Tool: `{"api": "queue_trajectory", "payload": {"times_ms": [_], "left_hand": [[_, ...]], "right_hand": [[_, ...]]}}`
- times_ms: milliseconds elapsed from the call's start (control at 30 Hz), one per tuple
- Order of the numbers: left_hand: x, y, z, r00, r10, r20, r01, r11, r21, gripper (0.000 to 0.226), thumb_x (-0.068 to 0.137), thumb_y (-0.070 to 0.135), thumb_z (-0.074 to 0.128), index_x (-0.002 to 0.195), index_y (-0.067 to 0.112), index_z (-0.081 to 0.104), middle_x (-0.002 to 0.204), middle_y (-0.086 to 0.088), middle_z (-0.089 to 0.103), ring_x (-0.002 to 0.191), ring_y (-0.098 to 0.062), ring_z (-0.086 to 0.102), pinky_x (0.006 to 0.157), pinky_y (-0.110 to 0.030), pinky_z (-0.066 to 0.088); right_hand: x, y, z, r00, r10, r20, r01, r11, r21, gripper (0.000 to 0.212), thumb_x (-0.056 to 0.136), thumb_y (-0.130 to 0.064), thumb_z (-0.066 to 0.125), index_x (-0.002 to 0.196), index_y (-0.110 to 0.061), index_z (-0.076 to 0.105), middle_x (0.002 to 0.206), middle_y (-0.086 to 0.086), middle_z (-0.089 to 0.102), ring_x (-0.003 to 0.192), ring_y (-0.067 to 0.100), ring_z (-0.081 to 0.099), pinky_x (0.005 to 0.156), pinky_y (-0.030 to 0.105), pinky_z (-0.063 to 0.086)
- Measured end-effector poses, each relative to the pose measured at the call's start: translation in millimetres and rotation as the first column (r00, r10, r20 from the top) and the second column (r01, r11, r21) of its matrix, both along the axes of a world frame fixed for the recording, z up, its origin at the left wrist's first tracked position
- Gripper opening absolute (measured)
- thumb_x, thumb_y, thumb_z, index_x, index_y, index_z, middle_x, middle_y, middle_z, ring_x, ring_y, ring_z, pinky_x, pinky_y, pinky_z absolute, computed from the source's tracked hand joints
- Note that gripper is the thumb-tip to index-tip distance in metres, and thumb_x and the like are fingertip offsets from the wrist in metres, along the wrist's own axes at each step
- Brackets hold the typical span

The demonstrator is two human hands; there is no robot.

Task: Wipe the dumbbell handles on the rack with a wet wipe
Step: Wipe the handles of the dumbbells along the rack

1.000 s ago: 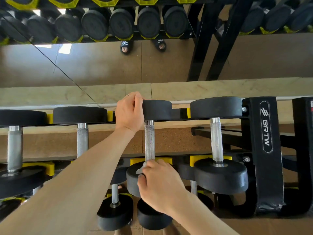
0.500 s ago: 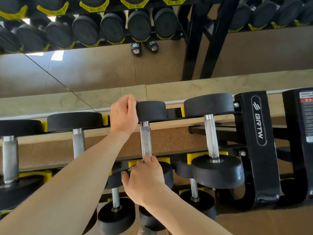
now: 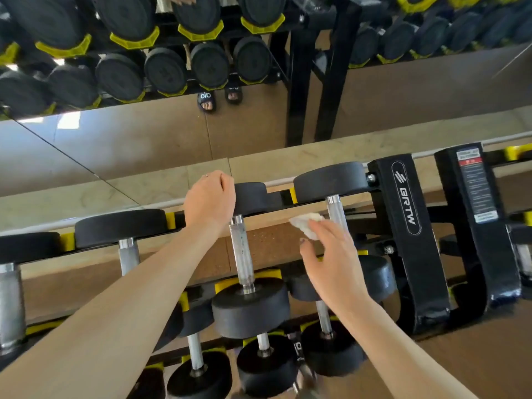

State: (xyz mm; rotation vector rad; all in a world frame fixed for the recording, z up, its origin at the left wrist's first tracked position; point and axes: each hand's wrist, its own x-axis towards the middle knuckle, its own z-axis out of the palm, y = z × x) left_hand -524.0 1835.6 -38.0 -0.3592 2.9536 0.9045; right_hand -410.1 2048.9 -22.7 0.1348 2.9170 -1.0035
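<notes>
Head view: left hand clamped on the far head of the middle dumbbell, bracing it. Right hand pinching the wipe just beside the next handle — not plainly touching. Loose pinch, wipe could slip — down through the rack.

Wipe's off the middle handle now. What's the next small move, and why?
Probably carry the right hand with the wet wipe slightly right and wrap it round the rightmost top-row handle. The wipe already hovers just beside that bar, apart from the middle handle, whose far head the left hand grips.
</notes>
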Motion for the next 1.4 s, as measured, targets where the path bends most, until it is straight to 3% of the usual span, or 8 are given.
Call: {"api": "queue_trajectory", "payload": {"times_ms": [133, 367, 500, 667, 800, 933, 1167, 1400], "left_hand": [[-5, 38, 18, 0.982, -0.160, -0.097, 0.148, 0.982, -0.120, 0.026, 0.107, 0.028, 0.035, 0.094, 0.024, 0.057, 0.084, 0.007, 0.058, 0.081, -0.017, 0.055, 0.087, -0.034, 0.038], [-26, 128, 27, 0.944, -0.316, -0.092, 0.329, 0.918, 0.222, 0.041, 0.111, 0.034, 0.030, 0.140, 0.020, 0.056, 0.136, 0.002, 0.061, 0.120, -0.013, 0.057, 0.095, -0.026, 0.044], [-38, 177, 13, 0.971, -0.239, -0.028, 0.234, 0.913, 0.335, 0.043, 0.111, 0.033, 0.031, 0.109, 0.012, 0.069, 0.105, -0.004, 0.069, 0.089, -0.008, 0.060, 0.083, -0.028, 0.049], [-38, 200, -9, 0.996, 0.000, -0.087, 0.013, 0.987, 0.160, 0.046, 0.110, 0.036, 0.034, 0.097, 0.018, 0.074, 0.088, 0.006, 0.066, 0.077, -0.004, 0.056, 0.073, -0.021, 0.049], [-39, 200, -14, 0.990, 0.027, -0.141, -0.010, 0.992, 0.122, 0.047, 0.109, 0.035, 0.035, 0.089, 0.022, 0.075, 0.080, 0.009, 0.066, 0.072, -0.004, 0.056, 0.066, -0.022, 0.050], [-37, 199, -18, 0.988, 0.058, -0.140, -0.031, 0.982, 0.189, 0.047, 0.108, 0.033, 0.035, 0.087, 0.027, 0.076, 0.076, 0.009, 0.066, 0.073, -0.002, 0.058, 0.061, -0.015, 0.042], [-37, 200, -22, 0.986, 0.086, -0.143, -0.052, 0.972, 0.227, 0.045, 0.109, 0.029, 0.037, 0.087, 0.026, 0.077, 0.075, 0.007, 0.066, 0.092, 0.005, 0.053, 0.061, -0.014, 0.040], [-37, 199, -23, 0.982, 0.076, -0.175, -0.039, 0.978, 0.205, 0.045, 0.108, 0.026, 0.038, 0.086, 0.027, 0.078, 0.072, 0.010, 0.062, 0.079, 0.004, 0.055, 0.057, -0.008, 0.034]], "right_hand": [[-24, 30, 2, 0.998, -0.037, -0.046, 0.042, 0.992, 0.121, 0.042, 0.099, -0.024, 0.054, 0.140, -0.012, 0.049, 0.137, 0.000, 0.049, 0.122, 0.013, 0.043, 0.087, 0.009, 0.036], [-46, 53, -25, 0.990, 0.134, 0.032, -0.138, 0.965, 0.224, 0.045, 0.100, -0.033, 0.046, 0.142, -0.015, 0.041, 0.144, 0.002, 0.041, 0.126, 0.016, 0.047, 0.093, 0.026, 0.050], [-50, 60, -36, 0.985, 0.159, 0.067, -0.169, 0.966, 0.197, 0.051, 0.102, -0.035, 0.039, 0.146, -0.011, 0.035, 0.151, 0.006, 0.030, 0.125, 0.018, 0.050, 0.094, 0.030, 0.053], [-56, 71, -36, 0.983, 0.147, 0.113, -0.162, 0.977, 0.139, 0.055, 0.099, -0.035, 0.046, 0.147, -0.012, 0.032, 0.146, 0.004, 0.038, 0.125, 0.018, 0.048, 0.099, 0.032, 0.050], [-71, 89, -27, 0.976, 0.111, 0.186, -0.083, 0.985, -0.154, 0.044, 0.095, -0.022, 0.054, 0.139, -0.021, 0.044, 0.130, -0.014, 0.047, 0.120, 0.008, 0.050, 0.092, 0.017, 0.038], [-95, 110, -32, 0.781, 0.112, 0.614, 0.364, 0.717, -0.594, 0.038, 0.086, -0.017, 0.059, 0.121, -0.027, 0.054, 0.118, -0.014, 0.061, 0.109, 0.007, 0.056, 0.094, 0.028, 0.041], [-112, 110, -47, 0.687, 0.279, 0.671, 0.515, 0.464, -0.720, 0.060, 0.061, -0.009, 0.060, 0.121, -0.010, 0.061, 0.124, 0.014, 0.064, 0.119, 0.030, 0.058, 0.106, 0.044, 0.042], [-84, 110, -47, 0.843, 0.173, 0.509, 0.244, 0.720, -0.650, 0.046, 0.080, -0.012, 0.060, 0.122, -0.028, 0.053, 0.114, -0.009, 0.063, 0.110, 0.012, 0.058, 0.091, 0.031, 0.049]]}}
